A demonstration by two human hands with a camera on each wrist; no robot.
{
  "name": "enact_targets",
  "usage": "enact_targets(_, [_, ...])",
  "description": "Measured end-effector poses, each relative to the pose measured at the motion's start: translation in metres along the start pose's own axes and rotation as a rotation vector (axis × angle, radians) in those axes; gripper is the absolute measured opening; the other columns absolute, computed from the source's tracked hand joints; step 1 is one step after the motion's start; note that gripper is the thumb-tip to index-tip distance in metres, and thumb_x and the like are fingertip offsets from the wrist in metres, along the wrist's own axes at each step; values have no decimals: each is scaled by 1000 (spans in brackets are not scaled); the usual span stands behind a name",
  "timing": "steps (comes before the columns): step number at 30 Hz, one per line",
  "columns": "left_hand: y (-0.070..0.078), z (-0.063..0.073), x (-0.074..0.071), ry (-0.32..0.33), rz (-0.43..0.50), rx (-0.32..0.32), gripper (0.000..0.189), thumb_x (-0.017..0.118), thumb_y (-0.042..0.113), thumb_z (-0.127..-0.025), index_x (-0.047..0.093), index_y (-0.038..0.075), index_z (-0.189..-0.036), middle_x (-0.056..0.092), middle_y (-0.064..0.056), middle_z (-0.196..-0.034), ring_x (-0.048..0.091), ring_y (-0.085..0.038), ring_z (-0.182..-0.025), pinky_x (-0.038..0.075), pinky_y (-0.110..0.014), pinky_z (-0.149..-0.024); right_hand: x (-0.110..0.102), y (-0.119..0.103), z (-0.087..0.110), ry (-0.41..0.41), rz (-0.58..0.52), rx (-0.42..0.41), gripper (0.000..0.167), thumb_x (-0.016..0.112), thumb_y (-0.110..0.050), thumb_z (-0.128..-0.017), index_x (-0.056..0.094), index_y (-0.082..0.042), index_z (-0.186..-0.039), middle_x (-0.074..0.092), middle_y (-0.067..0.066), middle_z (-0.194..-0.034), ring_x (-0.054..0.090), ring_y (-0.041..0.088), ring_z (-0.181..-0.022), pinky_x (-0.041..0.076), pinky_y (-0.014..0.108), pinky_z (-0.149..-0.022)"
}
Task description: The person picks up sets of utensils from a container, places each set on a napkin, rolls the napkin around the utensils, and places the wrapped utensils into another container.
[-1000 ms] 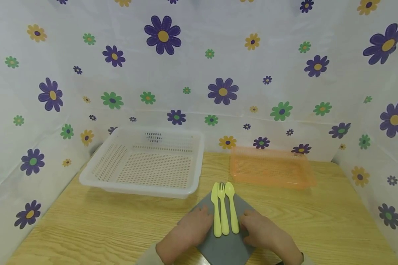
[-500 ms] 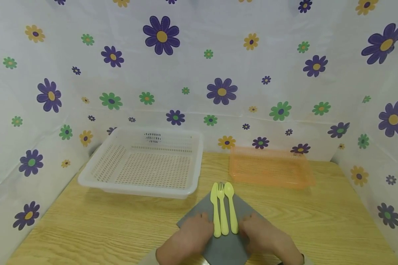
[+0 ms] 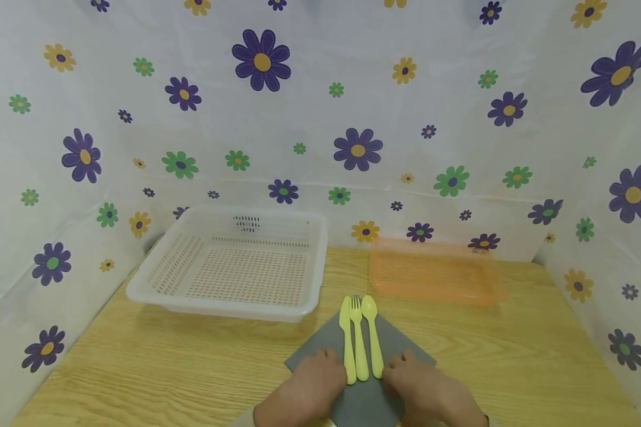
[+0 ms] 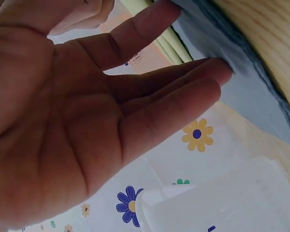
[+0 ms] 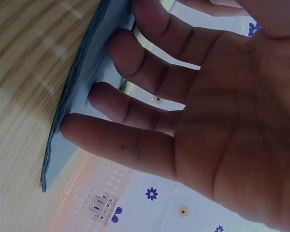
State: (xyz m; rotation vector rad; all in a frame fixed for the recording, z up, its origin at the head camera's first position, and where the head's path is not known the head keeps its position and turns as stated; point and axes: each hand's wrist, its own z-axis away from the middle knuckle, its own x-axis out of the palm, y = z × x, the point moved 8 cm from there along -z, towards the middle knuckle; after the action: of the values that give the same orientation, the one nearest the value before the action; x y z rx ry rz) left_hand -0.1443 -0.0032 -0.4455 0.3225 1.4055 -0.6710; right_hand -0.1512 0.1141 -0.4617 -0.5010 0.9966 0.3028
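Note:
A folded grey cloth napkin [image 3: 363,403] lies cornerwise on the table, its layered edge showing in both wrist views. On it lie a yellow knife [image 3: 348,341], a yellow fork [image 3: 359,344] and a yellow spoon [image 3: 373,341], side by side with handles toward me. My left hand [image 3: 315,385] is beside the knife handle, its fairly straight fingertips [image 4: 220,67] touching the napkin. Just right of the spoon handle, my right hand [image 3: 424,382] rests its gently bent, spread fingers [image 5: 72,126] on the napkin. Nothing is gripped by either hand.
A white perforated plastic basket [image 3: 320,267] stands at the back left of the wooden table [image 3: 181,367]. Farther right is a shallow orange basket [image 3: 432,296]. A white sheet with printed flowers [image 3: 299,107] encloses the back and sides.
Both hands have shifted slightly toward me along the napkin, uncovering more of its left and right corners. The cutlery and baskets stay where they were.

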Motion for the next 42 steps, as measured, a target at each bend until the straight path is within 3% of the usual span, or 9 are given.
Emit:
enact_targets(9, [2,1,1,9,-35,-4,14,84,19,-76,75,12,-83,56,-5,-79,55,-15,-71,53,-29,-56,1,-3,2,31,15,-25,38,93,-33,-62,60,-23,-78,43,-11,-83,37,11,-84,39,25,-66])
enact_targets(18, [2,1,-3,53,-56,-1,7,83,17,-77,77,14,-80,58,-6,-77,56,-16,-69,54,-29,-55,-2,-4,2,63,-36,-31,31,87,-9,-67,59,-22,-71,44,-11,-80,37,11,-82,37,24,-65])
enact_targets(24, [3,1,-4,60,-61,10,6,82,16,-78,76,15,-78,58,-5,-76,56,-15,-68,53,-28,-56,-3,-3,2,69,-44,-26,31,84,-4,-68,59,-22,-71,44,-10,-79,37,12,-82,37,24,-64])
enact_targets(31, [3,2,-6,83,-55,26,8,79,13,-82,75,15,-75,59,-5,-72,56,-14,-65,53,-28,-54,1,-2,1,6,-4,-2,31,88,-17,-66,60,-23,-79,43,-10,-84,37,13,-86,41,27,-68])
enact_targets(37, [3,2,-8,101,-24,27,14,76,11,-82,72,16,-70,62,-2,-69,57,-14,-64,52,-28,-54,3,-2,1,-2,-4,2,33,87,-17,-68,69,-21,-95,46,-10,-90,39,14,-90,45,30,-72])
enact_targets(42, [3,2,-11,127,-15,53,22,74,9,-81,65,17,-62,59,2,-62,55,-11,-58,48,-26,-50,4,-4,2,-5,7,2,34,87,-18,-70,69,-21,-99,46,-9,-89,39,14,-89,44,30,-72])
